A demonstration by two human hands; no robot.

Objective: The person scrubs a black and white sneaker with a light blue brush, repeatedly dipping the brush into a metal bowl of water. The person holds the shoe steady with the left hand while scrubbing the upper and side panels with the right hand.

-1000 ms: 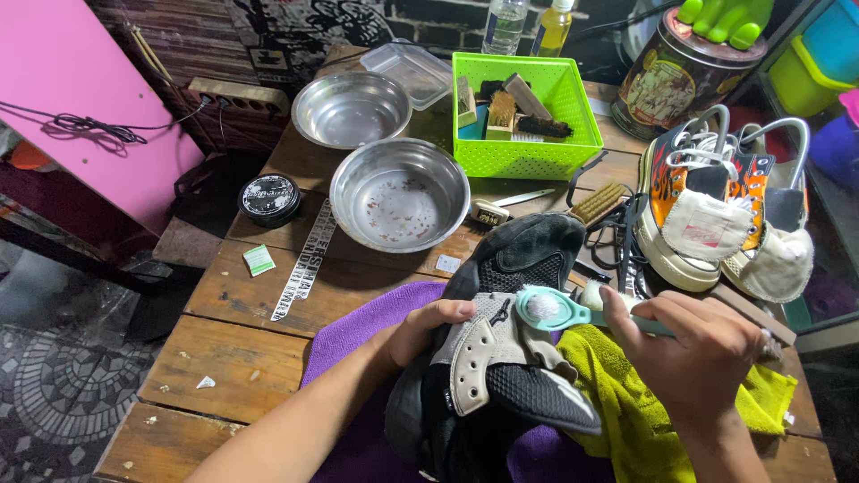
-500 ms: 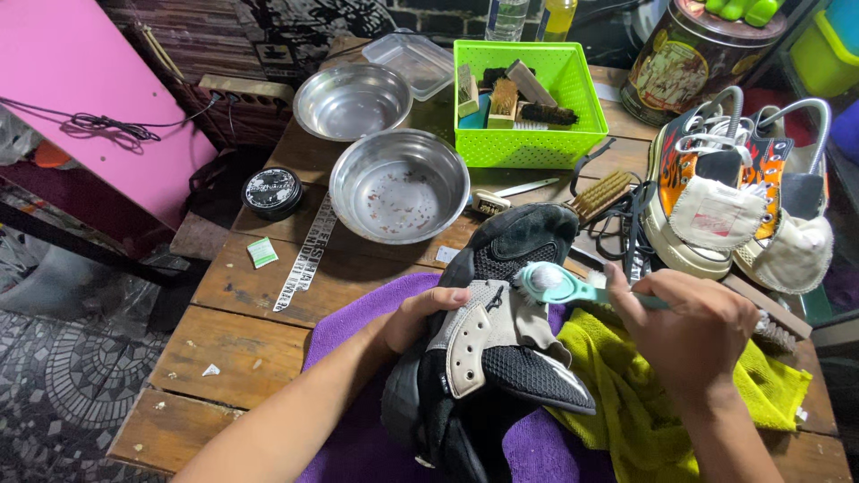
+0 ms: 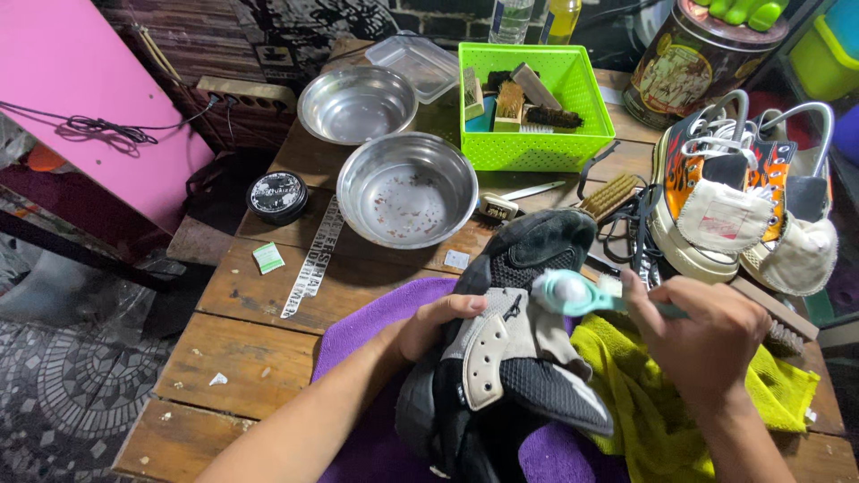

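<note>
Two hands on black shoe (image 3: pixel 528 358): left hand (image 3: pixel 429 324) fingers clamped on its side, right hand (image 3: pixel 707 335) fingers closed round teal brush (image 3: pixel 573 292), head lying crosswise atop shoe, toe pointing away

**Layout on the table**

The shoe (image 3: pixel 510 349) lies at lower centre on a cloth (image 3: pixel 376 313), a towel (image 3: pixel 653 402) to its right. Above it sit two bowls (image 3: pixel 407 190), the basket (image 3: pixel 534 107) of brushes to their right. A pair of sneakers (image 3: pixel 734 206) occupies the right edge, a tin (image 3: pixel 277 195) the left.
</note>
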